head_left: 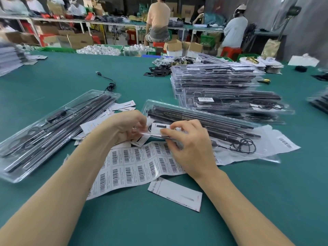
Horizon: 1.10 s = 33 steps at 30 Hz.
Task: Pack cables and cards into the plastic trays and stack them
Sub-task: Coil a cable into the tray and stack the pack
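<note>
A clear plastic tray [204,119] holding black rods and a coiled cable lies in front of me on the green table [71,73]. Both hands meet at its near left end. My left hand [127,125] and my right hand [188,141] pinch a small white card [158,129] against the tray's edge, fingers curled on it. A second filled tray [53,128] lies to the left. A sheet of barcode labels [138,164] is spread under my wrists, and a loose white card [177,194] sits nearer to me.
A tall stack of filled trays [221,86] stands at the right back. Loose cards [124,105] lie between the two trays, and a black USB cable [108,82] trails behind them. People sit at benches beyond the table's far edge.
</note>
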Available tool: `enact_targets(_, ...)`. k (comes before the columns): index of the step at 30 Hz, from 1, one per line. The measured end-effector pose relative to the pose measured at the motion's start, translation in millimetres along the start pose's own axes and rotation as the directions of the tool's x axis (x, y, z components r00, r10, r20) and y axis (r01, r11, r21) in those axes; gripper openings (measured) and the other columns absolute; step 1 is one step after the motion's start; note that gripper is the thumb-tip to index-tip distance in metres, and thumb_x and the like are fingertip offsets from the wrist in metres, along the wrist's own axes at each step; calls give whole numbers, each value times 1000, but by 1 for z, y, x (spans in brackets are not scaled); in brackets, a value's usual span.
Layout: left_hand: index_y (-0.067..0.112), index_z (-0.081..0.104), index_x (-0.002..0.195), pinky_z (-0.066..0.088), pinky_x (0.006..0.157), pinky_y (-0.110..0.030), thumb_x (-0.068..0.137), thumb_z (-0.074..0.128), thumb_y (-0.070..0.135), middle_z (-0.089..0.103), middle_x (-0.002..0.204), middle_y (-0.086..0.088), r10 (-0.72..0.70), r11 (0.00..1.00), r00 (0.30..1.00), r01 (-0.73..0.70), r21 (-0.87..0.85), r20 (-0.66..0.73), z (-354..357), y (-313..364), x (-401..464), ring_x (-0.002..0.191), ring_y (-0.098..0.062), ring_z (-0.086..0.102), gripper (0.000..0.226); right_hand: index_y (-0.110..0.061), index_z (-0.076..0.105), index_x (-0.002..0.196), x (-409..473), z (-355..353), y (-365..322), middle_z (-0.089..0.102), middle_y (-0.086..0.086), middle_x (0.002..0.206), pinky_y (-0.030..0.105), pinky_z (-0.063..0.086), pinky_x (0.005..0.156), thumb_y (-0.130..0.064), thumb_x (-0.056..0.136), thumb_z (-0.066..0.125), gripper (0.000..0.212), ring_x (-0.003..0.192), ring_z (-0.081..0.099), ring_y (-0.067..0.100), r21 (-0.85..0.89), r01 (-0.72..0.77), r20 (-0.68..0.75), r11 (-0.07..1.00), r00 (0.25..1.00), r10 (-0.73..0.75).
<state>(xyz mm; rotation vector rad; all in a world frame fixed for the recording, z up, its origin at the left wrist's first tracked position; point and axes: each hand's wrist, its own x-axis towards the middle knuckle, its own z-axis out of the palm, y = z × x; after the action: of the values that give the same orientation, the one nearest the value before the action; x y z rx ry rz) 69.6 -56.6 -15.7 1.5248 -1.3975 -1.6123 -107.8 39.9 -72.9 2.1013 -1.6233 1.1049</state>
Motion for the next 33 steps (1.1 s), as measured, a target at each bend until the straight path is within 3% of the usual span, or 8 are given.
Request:
enact_targets(3, 6, 46, 88, 42, 41, -20, 86, 47, -11, 51, 76, -9, -7, 1000, 1000, 7, 25, -19, 2, -1, 0, 49, -11, 45, 17, -27, 78, 105, 0, 0, -1, 68, -6, 103, 41, 48, 73, -22, 88, 77, 18, 96, 56, 23, -19, 20, 13, 1000, 1000, -20)
enact_targets(6, 6, 50, 81, 38, 36, -17, 90, 52, -9, 57, 68, -10, -34, 999, 998, 35, -17, 50, -3, -2, -2, 46, -11, 45, 17, -25, 75, 106, 1, -2, -1, 68, -7, 104, 40, 48, 75, -23, 88, 75, 18, 98, 56, 21, -23, 1, 36, 1000, 999, -1)
enact_targets(10, 0, 60, 96, 49, 42, -17, 93, 55, -5, 61, 69, -8, -25, 999, 999, 26, -39, 32, -3, -2, -5, 46, -9, 55, 8, -21, 72, 111, 2, -4, -3, 68, -6, 107, 42, 49, 79, -20, 81, 79, 31, 101, 57, 22, -66, -9, 72, 998, 997, 14)
enact_targets(15, 2, 53, 96, 45, 42, -16, 91, 50, -6, 52, 78, -9, 5, 997, 997, 2, -77, 80, -1, 5, -9, 51, -11, 42, 10, -14, 76, 116, 4, -7, -2, 75, 0, 114, 40, 55, 84, -6, 78, 80, 39, 105, 66, 26, -82, 44, -17, 996, 999, -45)
enact_targets(21, 2, 53, 88, 45, 40, -18, 90, 49, -8, 53, 79, -12, 3, 999, 999, -1, -46, 53, 3, 4, -11, 51, -12, 44, 11, -6, 76, 114, 2, -3, -3, 75, 8, 114, 43, 54, 99, 4, 79, 79, 36, 109, 71, 32, -39, 68, -53, 997, 996, -70)
enact_targets(24, 1, 54, 89, 45, 39, -18, 90, 48, -8, 54, 77, -11, -1, 1000, 1000, 1, 1, 18, 6, -1, -7, 54, -13, 44, 11, -8, 77, 111, 0, -3, -6, 76, 6, 111, 42, 56, 95, 0, 80, 80, 32, 106, 72, 30, -69, 80, -26, 994, 996, -82)
enact_targets(29, 2, 58, 103, 49, 46, -17, 93, 57, -2, 59, 79, -7, -17, 998, 986, 7, 66, 163, -12, -2, -5, 57, -10, 52, 11, -13, 75, 117, 1, -7, -7, 75, -1, 115, 35, 57, 92, -10, 81, 80, 37, 110, 68, 24, -20, 33, 47, 999, 998, -32)
enact_targets(33, 7, 61, 106, 54, 52, -19, 95, 62, 9, 62, 91, -8, 15, 999, 994, -11, -33, 111, -22, -2, -4, 62, -12, 59, 11, -12, 71, 123, 4, -8, -8, 70, -1, 123, 29, 52, 96, -20, 82, 79, 42, 116, 60, 19, 23, 24, 69, 999, 997, -26)
